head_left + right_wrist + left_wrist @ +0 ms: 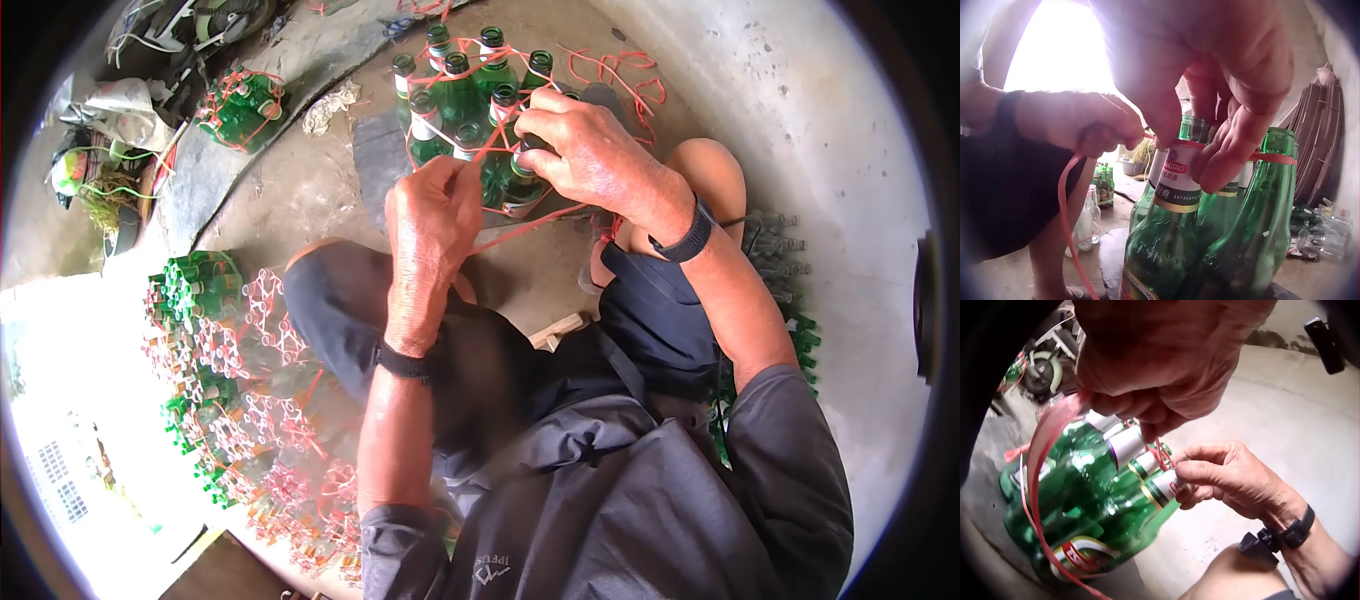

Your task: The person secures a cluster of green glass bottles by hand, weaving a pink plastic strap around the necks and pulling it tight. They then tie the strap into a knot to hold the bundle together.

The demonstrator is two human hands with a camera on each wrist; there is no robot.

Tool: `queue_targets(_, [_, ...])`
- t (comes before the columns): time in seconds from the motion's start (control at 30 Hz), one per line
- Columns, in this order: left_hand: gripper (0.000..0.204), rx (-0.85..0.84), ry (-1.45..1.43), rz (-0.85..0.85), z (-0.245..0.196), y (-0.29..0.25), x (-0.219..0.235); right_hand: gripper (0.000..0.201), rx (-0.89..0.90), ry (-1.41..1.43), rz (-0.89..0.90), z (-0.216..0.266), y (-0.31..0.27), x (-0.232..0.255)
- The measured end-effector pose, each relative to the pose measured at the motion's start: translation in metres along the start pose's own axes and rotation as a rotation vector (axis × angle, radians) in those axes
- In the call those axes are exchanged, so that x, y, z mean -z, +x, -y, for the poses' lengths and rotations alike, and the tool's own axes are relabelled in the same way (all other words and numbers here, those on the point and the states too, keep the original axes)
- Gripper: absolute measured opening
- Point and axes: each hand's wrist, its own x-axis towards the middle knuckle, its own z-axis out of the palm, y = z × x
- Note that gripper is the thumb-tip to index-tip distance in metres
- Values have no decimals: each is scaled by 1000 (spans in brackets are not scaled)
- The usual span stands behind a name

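Note:
Green beer bottles (460, 98) stand upright in a tight cluster, with red plastic string looped round their necks. My left hand (435, 215), fingers curled, grips the red string (1040, 459); a length of it runs taut toward the bottle necks and a loose end hangs below. The thumb and fingers of my right hand (600, 145) bend round the neck of a near bottle (1175, 181) with a white and dark green neck label. Beside it, a second bottle (1257, 219) has a red band (1275, 159) round its neck. My right fingers partly hide the string there.
Another tied bundle of green bottles (240, 110) stands at the upper left. Many string-tied bottles (260, 400) fill the floor at the left. Loose red string (640, 85) lies near the pale wall (840, 180). More bottles (780, 260) line the right side.

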Motion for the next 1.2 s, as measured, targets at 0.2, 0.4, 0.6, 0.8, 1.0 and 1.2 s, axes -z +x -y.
queue_targets(0.2, [18,-149,210,69,-25,22,16,22,-21,-5,-10,-2,-2,-6])
queue_targets(0.4, [13,-408,484,179,-39,61,24,22,-11,-23,-7,3,-2,-3])
queue_targets(0.6, [14,-483,548,232,-40,94,18,22,6,-25,-39,1,-4,-7])
queue_targets(0.8, [21,-382,589,316,-26,120,11,17,26,30,-68,0,-5,-9])
queue_targets(1.0, [25,-265,504,365,-22,125,20,15,7,47,-89,-4,-6,-13])
queue_targets(1.2, [21,-281,559,348,-14,123,27,10,44,18,-96,-6,-8,-12])
